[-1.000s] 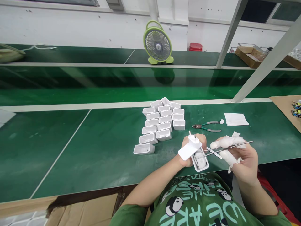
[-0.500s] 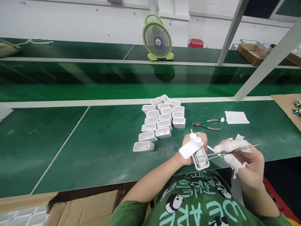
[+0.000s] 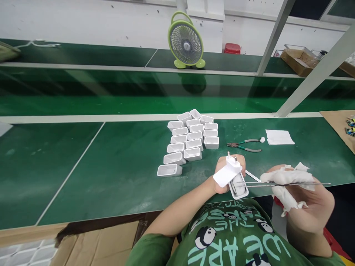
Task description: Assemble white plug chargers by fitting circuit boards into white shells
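Observation:
My left hand (image 3: 221,165) is closed around a white plastic adapter case (image 3: 240,189), its open side facing up. A two-pin plug (image 3: 233,164) and a flat white panel (image 3: 223,178) sit against the case in the same grip. In my right hand (image 3: 316,201), metal tweezers (image 3: 256,184) are pinched between thumb and finger, both wrapped in white material. The tweezer tips reach inside the case; what they touch there cannot be made out. A thin white strip (image 3: 253,176) shows just beyond the hands.
Several white open cases (image 3: 193,143) stand grouped on the green table (image 3: 116,177). Beyond my hands lie cutting pliers (image 3: 244,145), a small white lump and a paper sheet (image 3: 279,137). Cardboard with small parts lies far right. A green fan (image 3: 185,42) stands on the shelf.
My right hand has moved right and swung the tweezers closer to level, their tips still inside the case. My left hand and the case have barely shifted.

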`<state>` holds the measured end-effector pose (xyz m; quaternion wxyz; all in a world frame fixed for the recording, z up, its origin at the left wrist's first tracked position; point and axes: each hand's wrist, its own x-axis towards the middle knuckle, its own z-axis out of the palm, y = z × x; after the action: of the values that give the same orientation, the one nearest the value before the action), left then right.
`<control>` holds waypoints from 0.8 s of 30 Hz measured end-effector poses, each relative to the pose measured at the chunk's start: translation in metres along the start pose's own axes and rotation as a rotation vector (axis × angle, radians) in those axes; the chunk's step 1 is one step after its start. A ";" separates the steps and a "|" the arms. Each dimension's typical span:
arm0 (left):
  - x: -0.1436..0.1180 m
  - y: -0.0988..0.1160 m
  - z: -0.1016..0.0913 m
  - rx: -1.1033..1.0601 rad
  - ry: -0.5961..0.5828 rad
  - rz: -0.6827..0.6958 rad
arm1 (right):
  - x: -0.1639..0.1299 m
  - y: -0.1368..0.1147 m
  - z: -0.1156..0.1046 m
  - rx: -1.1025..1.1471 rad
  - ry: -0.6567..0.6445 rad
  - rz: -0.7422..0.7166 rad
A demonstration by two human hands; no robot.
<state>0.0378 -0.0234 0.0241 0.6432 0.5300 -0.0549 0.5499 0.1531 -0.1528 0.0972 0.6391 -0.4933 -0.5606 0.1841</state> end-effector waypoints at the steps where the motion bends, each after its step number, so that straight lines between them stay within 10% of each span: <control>1: 0.000 0.000 0.000 -0.002 0.003 -0.002 | 0.000 0.000 -0.001 -0.016 0.004 -0.017; 24: 0.002 0.005 0.000 -0.026 -0.028 -0.008 | 0.000 0.006 0.009 0.213 -0.028 0.106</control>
<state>0.0350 -0.0226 0.0282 0.6514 0.5293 -0.0688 0.5392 0.1463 -0.1464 0.0914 0.6695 -0.4490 -0.5197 0.2831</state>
